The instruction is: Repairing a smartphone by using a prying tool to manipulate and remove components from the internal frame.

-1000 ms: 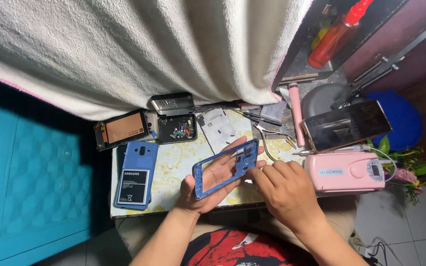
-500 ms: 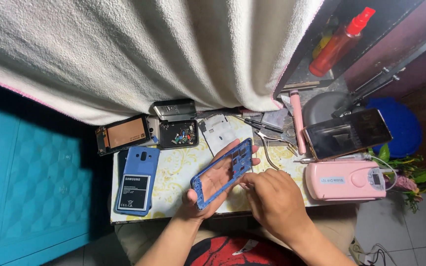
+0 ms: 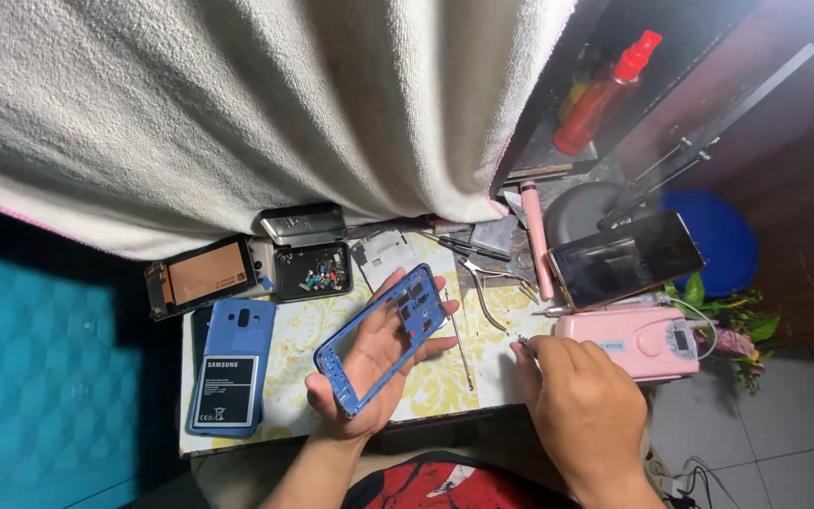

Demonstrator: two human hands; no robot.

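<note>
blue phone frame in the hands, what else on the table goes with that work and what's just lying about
In use:
left hand
blue phone frame
right hand, pinching something small, hard to tell what

Lying about:
blue back cover with battery
black tray of small parts
pliers
pink device
dark phone
red spray bottle
</note>
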